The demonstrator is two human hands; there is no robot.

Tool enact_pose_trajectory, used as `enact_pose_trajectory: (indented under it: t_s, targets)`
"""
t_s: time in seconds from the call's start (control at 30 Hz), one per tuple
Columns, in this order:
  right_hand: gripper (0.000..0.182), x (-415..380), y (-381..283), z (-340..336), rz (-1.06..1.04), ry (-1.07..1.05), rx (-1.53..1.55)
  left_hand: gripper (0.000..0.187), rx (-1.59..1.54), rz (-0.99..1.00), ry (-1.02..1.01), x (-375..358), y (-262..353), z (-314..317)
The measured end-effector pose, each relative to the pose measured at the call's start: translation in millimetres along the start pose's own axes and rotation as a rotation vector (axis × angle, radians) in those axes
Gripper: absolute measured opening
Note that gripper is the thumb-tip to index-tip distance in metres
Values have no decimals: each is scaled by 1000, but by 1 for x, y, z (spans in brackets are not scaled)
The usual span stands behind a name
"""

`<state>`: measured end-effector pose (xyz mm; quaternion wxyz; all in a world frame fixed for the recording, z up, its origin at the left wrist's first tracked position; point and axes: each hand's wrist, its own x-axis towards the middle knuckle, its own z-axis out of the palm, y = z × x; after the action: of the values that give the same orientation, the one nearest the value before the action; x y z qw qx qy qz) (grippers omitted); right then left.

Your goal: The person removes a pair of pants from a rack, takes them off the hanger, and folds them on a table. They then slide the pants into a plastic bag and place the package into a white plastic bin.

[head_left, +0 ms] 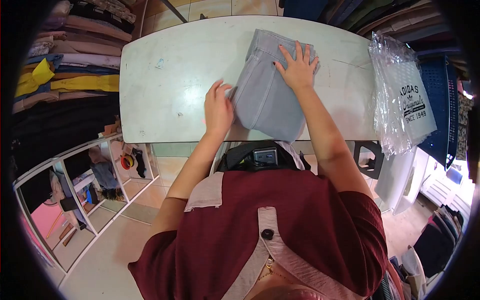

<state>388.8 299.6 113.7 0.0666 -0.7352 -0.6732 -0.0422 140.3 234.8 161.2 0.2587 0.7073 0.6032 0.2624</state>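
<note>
Head cam: w/ R hand (299, 71) spread flat atop folded jeans (267, 97), gripping nothing; L hand (219, 111) half-curled by jeans' L edge, can't tell if gripping; table (172, 75) under jeans, bag (391, 100) R of jeans.

white table (175, 82), tiled floor (215, 7), white-framed shelving (76, 197) at left

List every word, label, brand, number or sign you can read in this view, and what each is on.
"ADIDAS": on the printed plastic bag at the table's right end.
"Originals": same bag, below that.
"SINCE 1949": same bag, lowest line.
Small dark strip above "SINCE 1949": too small to read.
Folded grey trousers: no readable text.
</note>
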Motion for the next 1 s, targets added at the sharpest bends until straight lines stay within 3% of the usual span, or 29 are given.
enact_pose_trajectory:
  t_s: [0.03, 0.07, 0.13, 0.23, 0.33, 0.63, 0.8, 0.87, 1.0]
  targets:
    - [53, -1, -1, 1, -6, -4, 2, 38, -1, 243, 91, 2, 10, -4]
    - [53, 0, -1, 1, -9, -8, -8, 38, 0, 238, 93, 2, 23, -3]
    - [53, 2, 0, 1, -13, -4, -22, 58, 275, 422, -47, 4, 44, 4]
    - [52, 5, -3, 5, -78, 32, -133, 73, 358, 358, -193, -10, 13, 33]
    - [51, 0, -8, 5, -179, 34, -125, 82, 376, 346, -167, -16, 2, 39]
    - [53, 24, -8, 3, -158, -11, -25, 83, 336, 267, -178, -6, 7, 49]
    - [55, 33, 3, 7, -304, 43, 193, 76, 242, 235, -184, 1, -4, 55]
    - [58, 1, -4, -24, -206, 36, 209, 73, 140, 235, -207, 4, -11, 51]
    - [63, -87, -25, -52, -50, -54, 241, 69, 267, 271, -234, 2, -2, 44]
